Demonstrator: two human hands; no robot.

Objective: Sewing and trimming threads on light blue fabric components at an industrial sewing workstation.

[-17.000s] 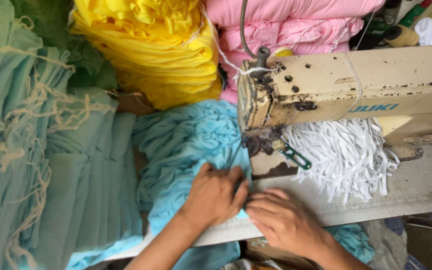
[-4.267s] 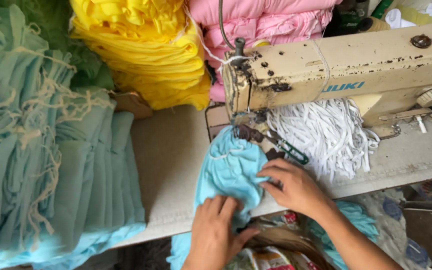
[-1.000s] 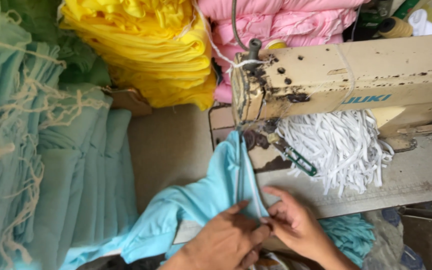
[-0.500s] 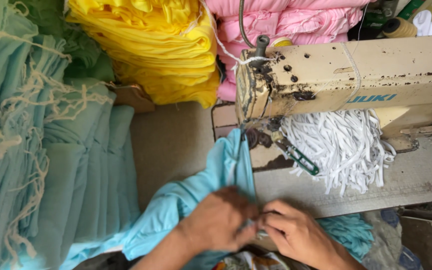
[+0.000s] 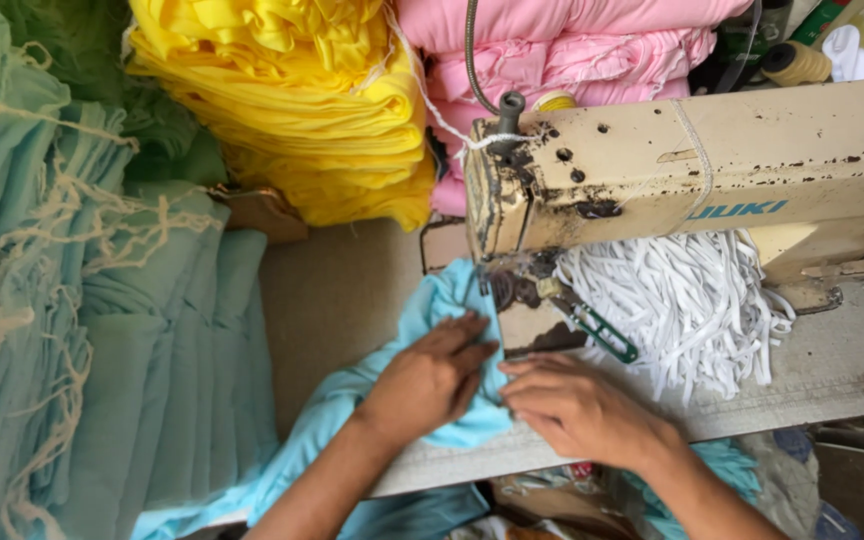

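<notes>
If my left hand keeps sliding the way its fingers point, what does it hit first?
Probably the needle area of the sewing machine; the left hand lies flat on the light blue fabric, fingertips pointing there.

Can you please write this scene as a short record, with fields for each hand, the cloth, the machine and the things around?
left hand: flat on the light blue cloth
right hand: beside it, fingertips at the cloth's edge
cloth: leads under the sewing machine head
white elastic bands: heaped under the machine arm
stacks: green left, yellow and pink behind
</notes>
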